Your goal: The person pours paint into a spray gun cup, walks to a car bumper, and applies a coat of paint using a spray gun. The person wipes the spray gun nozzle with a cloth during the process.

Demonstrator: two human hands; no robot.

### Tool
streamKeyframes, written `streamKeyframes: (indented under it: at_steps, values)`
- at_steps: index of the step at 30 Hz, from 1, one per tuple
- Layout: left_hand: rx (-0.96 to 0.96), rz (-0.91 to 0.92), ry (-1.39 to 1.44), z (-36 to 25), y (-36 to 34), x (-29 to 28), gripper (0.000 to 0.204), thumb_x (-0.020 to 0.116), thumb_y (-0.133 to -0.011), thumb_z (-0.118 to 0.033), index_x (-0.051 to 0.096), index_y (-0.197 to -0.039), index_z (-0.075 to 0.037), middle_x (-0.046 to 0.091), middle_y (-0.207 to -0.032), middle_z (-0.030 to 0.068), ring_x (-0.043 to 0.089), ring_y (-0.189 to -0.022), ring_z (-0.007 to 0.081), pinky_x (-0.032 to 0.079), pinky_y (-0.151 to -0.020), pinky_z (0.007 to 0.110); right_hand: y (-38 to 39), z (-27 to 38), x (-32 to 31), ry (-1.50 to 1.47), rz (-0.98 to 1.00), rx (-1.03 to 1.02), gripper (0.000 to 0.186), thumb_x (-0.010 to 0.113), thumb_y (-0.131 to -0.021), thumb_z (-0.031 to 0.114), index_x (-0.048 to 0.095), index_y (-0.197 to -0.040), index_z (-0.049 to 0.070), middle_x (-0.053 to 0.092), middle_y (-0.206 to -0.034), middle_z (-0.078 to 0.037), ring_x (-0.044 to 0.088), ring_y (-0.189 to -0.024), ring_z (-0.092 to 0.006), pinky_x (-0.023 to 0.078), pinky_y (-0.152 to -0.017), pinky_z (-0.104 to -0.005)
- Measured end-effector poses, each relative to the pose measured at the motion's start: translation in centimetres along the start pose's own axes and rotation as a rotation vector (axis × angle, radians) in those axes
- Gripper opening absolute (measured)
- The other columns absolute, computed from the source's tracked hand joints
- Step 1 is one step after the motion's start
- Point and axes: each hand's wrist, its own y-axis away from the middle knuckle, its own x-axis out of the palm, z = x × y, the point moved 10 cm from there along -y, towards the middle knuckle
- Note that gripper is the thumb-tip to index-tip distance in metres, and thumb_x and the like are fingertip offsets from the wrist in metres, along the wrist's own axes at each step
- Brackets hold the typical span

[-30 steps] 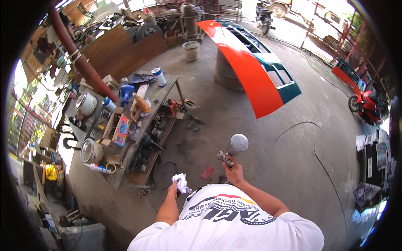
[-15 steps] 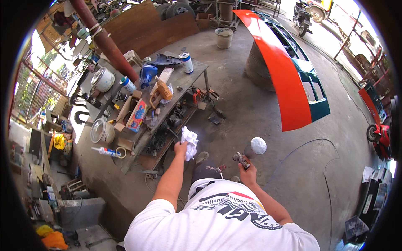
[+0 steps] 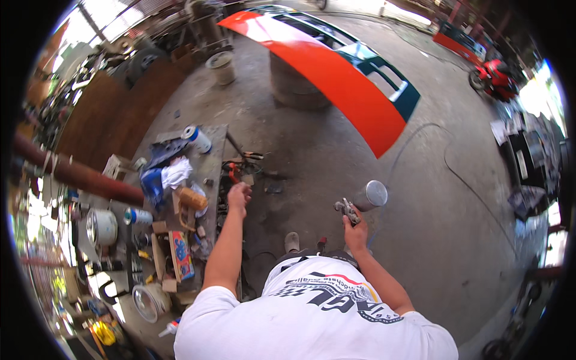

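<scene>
My left hand (image 3: 239, 195) is just off the right side of the cluttered table (image 3: 215, 148), its fingers loosely curled and open, with nothing visible in them. The crumpled white cloth (image 3: 176, 172) lies on that table beside a blue jug (image 3: 153, 185) and an amber bottle (image 3: 193, 198). My right hand (image 3: 354, 225) grips a metal spray gun (image 3: 349, 211) with a round silver cup (image 3: 375, 194) on it, held low over the floor. Beyond both hands, a long curved orange and teal painted panel (image 3: 324, 75) rests raised on a drum (image 3: 291, 90).
A red pole (image 3: 78, 171) and a plywood sheet (image 3: 102, 123) are at left. A bucket (image 3: 221, 69) stands behind the table. At right are a red scooter (image 3: 498, 78), black parts (image 3: 525, 156), another painted panel (image 3: 453, 45) and a hose (image 3: 456, 174) across the floor.
The white cloth has left my left hand and now lies on the table. My left hand has moved up and left. The view has rotated, and the spray gun stays in my right hand.
</scene>
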Motion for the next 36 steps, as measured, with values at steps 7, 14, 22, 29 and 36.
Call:
streamKeyframes:
  at_steps: [7, 14, 22, 29, 36]
  values:
    - [-0.711, 1.223, -0.155, 15.6, 28.3, 31.3, 0.032, 0.051, -0.106, -0.023, 0.056, -0.132, -0.006, 0.067, -0.123, 0.0098, 0.064, -0.115, 0.0254, 0.050, -0.095, 0.041, -1.4, 1.8, -7.5, 0.004, -0.435, 0.030, 0.042, 0.066, -0.091, 0.015, 0.060, -0.131, 0.005, 0.070, -0.116, -0.021, 0.066, -0.109, -0.0387, 0.051, -0.093, -0.0431]
    - [-0.734, 1.410, -0.239, 17.1, 36.6, 36.7, 0.031, 0.055, -0.105, -0.020, 0.056, -0.131, -0.004, 0.067, -0.120, 0.0105, 0.067, -0.109, 0.0219, 0.054, -0.093, 0.037, 0.2, 0.8, -17.1, -0.012, -0.614, 0.071, 0.041, 0.065, -0.090, 0.014, 0.059, -0.128, -0.001, 0.068, -0.115, -0.026, 0.064, -0.110, -0.0437, 0.050, -0.093, -0.0457]
    - [0.712, 1.148, -0.663, 7.1, 37.9, 48.6, 0.024, 0.065, -0.095, -0.009, 0.069, -0.118, -0.007, 0.072, -0.111, 0.0071, 0.068, -0.099, 0.0220, 0.053, -0.084, 0.035, 2.8, -3.0, -26.0, 0.166, -0.599, 0.071, 0.035, 0.068, -0.089, 0.019, 0.064, -0.121, 0.005, 0.072, -0.093, -0.022, 0.070, -0.093, -0.0403, 0.055, -0.078, -0.0444]
    - [1.218, 1.679, -0.997, 8.0, 49.5, 60.1, 0.030, 0.067, -0.088, -0.004, 0.070, -0.117, -0.009, 0.072, -0.111, 0.0074, 0.063, -0.110, 0.0300, 0.049, -0.096, 0.042, 3.1, -3.9, -33.8, 0.113, -0.369, -0.111, 0.026, 0.069, -0.089, 0.021, 0.067, -0.110, 0.004, 0.070, -0.092, -0.025, 0.066, -0.092, -0.0453, 0.054, -0.076, -0.0501]
    - [0.792, 1.781, -1.030, 15.1, 51.5, 66.6, 0.031, 0.069, -0.087, -0.006, 0.070, -0.118, -0.010, 0.072, -0.111, 0.0100, 0.067, -0.103, 0.0345, 0.054, -0.089, 0.042, 2.9, -6.9, -42.3, 0.183, -0.216, -0.132, 0.025, 0.068, -0.091, 0.024, 0.069, -0.107, 0.005, 0.070, -0.090, -0.024, 0.066, -0.090, -0.0453, 0.054, -0.073, -0.0514]
